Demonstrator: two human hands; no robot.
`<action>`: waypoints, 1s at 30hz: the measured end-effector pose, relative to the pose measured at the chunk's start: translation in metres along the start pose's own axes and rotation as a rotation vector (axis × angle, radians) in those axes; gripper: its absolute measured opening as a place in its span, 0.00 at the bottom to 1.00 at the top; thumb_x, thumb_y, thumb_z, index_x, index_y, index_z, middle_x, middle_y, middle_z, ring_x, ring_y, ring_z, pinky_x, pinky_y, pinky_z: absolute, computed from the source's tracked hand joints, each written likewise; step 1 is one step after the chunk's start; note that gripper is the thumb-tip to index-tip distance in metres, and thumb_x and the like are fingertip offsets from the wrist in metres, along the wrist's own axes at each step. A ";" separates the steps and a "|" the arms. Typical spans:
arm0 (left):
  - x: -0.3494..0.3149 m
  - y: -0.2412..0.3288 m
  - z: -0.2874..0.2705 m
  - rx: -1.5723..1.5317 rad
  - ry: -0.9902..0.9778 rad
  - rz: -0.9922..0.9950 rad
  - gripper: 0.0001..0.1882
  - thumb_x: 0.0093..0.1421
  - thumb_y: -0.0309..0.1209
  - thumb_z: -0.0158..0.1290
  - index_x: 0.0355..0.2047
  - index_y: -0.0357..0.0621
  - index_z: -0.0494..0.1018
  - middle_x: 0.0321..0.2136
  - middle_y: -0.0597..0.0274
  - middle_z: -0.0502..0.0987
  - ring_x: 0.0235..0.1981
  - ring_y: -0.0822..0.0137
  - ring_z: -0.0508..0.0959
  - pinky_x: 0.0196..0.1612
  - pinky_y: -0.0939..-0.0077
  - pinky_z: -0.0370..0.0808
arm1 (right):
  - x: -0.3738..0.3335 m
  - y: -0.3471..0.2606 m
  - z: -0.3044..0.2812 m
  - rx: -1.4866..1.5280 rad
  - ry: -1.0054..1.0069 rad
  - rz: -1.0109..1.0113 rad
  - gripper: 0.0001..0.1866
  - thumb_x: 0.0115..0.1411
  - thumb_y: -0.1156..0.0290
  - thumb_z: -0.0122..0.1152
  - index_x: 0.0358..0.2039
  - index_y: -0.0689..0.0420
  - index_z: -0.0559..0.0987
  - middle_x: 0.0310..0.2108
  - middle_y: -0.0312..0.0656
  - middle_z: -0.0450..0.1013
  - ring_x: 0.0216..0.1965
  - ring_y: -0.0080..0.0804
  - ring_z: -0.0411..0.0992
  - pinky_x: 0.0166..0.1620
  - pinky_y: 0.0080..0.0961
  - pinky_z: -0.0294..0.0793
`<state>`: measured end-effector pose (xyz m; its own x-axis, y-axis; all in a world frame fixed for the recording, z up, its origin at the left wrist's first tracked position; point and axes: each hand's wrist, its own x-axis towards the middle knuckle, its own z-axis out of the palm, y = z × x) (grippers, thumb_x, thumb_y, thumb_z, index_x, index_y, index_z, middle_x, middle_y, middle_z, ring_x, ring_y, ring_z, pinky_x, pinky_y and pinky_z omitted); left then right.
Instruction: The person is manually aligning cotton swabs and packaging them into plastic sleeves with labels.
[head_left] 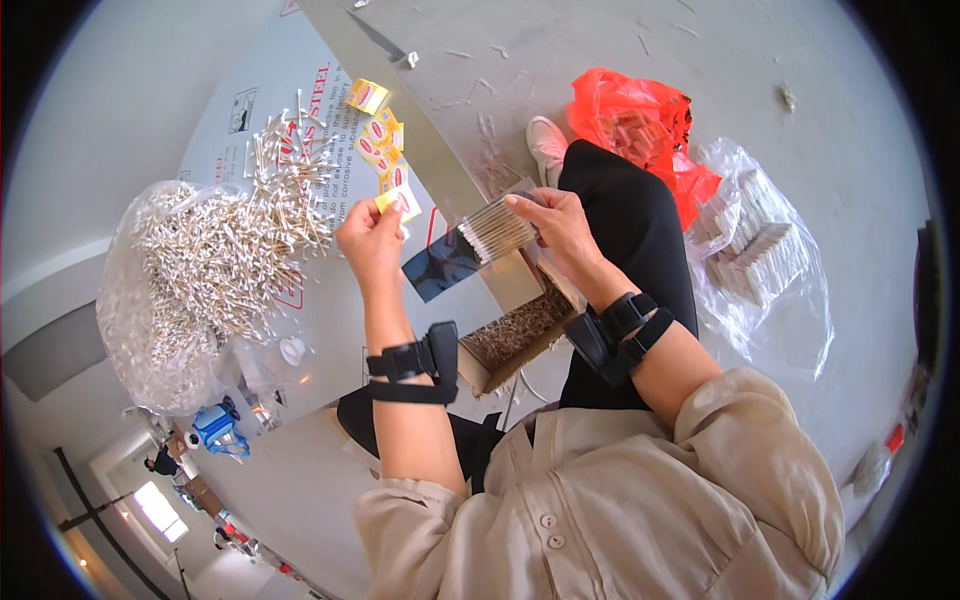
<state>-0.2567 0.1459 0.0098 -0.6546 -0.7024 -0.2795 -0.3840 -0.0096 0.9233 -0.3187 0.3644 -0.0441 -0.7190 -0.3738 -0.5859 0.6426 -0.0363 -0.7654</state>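
My left hand (370, 238) pinches a small yellow-and-white paper card (402, 203) between thumb and fingers. In my right hand (562, 230) is the top end of a flat clear plastic bag (440, 266). A row of cotton swabs (492, 234) lies side by side inside the bag; its far half looks dark and shiny. Below the bag, close to my lap, stands an opened cardboard box (488, 378) with many thin brownish pieces in it. More yellow-and-white cards (382, 143) lie scattered beyond my left hand, beside a small stack of them (367, 96).
Loose cotton swabs (215, 250) spill from a big clear bag (125, 300) across the film-covered table (235, 150) at left. On the floor at right lie a red plastic bag (610, 95) and a clear bag (800, 330) of white packs (755, 250). A blue package (220, 428) sits at the lower left.
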 end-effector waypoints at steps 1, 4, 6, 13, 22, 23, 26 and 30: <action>-0.012 0.005 0.002 0.001 -0.002 0.001 0.04 0.56 0.21 0.59 0.28 0.35 0.74 0.18 0.65 0.74 0.16 0.79 0.71 0.18 0.87 0.65 | 0.003 0.004 -0.001 0.004 0.000 -0.034 0.18 0.56 0.59 0.70 0.24 0.64 0.80 0.17 0.28 0.66 0.20 0.15 0.58 0.22 0.21 0.55; -0.048 0.001 0.013 -0.140 -0.036 -0.174 0.06 0.58 0.23 0.58 0.26 0.37 0.72 0.17 0.65 0.73 0.13 0.79 0.68 0.11 0.88 0.58 | 0.002 0.006 0.002 0.008 0.004 -0.091 0.16 0.56 0.63 0.70 0.24 0.64 0.80 0.17 0.28 0.68 0.20 0.15 0.60 0.22 0.22 0.57; -0.064 -0.007 0.015 -0.183 -0.038 -0.220 0.08 0.59 0.25 0.58 0.25 0.38 0.71 0.17 0.64 0.73 0.12 0.78 0.68 0.11 0.87 0.58 | 0.001 0.006 0.005 0.010 0.002 -0.114 0.15 0.56 0.64 0.70 0.25 0.64 0.80 0.18 0.29 0.69 0.20 0.14 0.61 0.22 0.22 0.59; -0.080 -0.012 0.026 -0.002 -0.001 -0.198 0.12 0.58 0.25 0.57 0.19 0.39 0.70 0.15 0.67 0.71 0.12 0.81 0.66 0.14 0.87 0.59 | 0.005 0.013 0.005 0.029 -0.037 -0.138 0.13 0.57 0.67 0.69 0.26 0.65 0.81 0.19 0.32 0.73 0.20 0.15 0.65 0.22 0.22 0.63; -0.067 -0.008 0.034 0.063 -0.038 -0.191 0.10 0.56 0.24 0.57 0.19 0.34 0.72 0.16 0.66 0.71 0.14 0.81 0.66 0.17 0.85 0.59 | 0.007 0.016 0.004 -0.007 -0.024 -0.169 0.13 0.57 0.66 0.69 0.26 0.65 0.81 0.18 0.33 0.73 0.20 0.16 0.66 0.22 0.22 0.64; -0.066 -0.010 0.035 0.063 -0.041 -0.172 0.10 0.56 0.23 0.57 0.20 0.34 0.72 0.16 0.67 0.71 0.15 0.81 0.66 0.17 0.85 0.59 | 0.007 0.016 0.005 -0.001 -0.020 -0.183 0.13 0.57 0.66 0.69 0.25 0.65 0.81 0.18 0.33 0.73 0.19 0.16 0.66 0.22 0.22 0.64; -0.063 -0.017 0.036 0.100 -0.048 -0.107 0.10 0.57 0.24 0.57 0.20 0.33 0.72 0.16 0.68 0.71 0.15 0.82 0.66 0.17 0.85 0.60 | 0.008 0.016 0.005 -0.021 -0.020 -0.186 0.13 0.56 0.67 0.69 0.25 0.65 0.81 0.17 0.33 0.73 0.18 0.16 0.65 0.20 0.23 0.63; -0.066 -0.024 0.040 0.116 -0.023 -0.030 0.10 0.58 0.24 0.57 0.21 0.34 0.72 0.15 0.67 0.71 0.14 0.81 0.67 0.17 0.84 0.62 | 0.005 0.012 0.006 -0.022 -0.041 -0.132 0.10 0.58 0.70 0.67 0.27 0.64 0.82 0.21 0.28 0.73 0.23 0.12 0.63 0.25 0.18 0.61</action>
<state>-0.2303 0.2211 -0.0045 -0.6560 -0.6864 -0.3139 -0.4754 0.0527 0.8782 -0.3130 0.3567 -0.0547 -0.7855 -0.4043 -0.4686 0.5367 -0.0680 -0.8410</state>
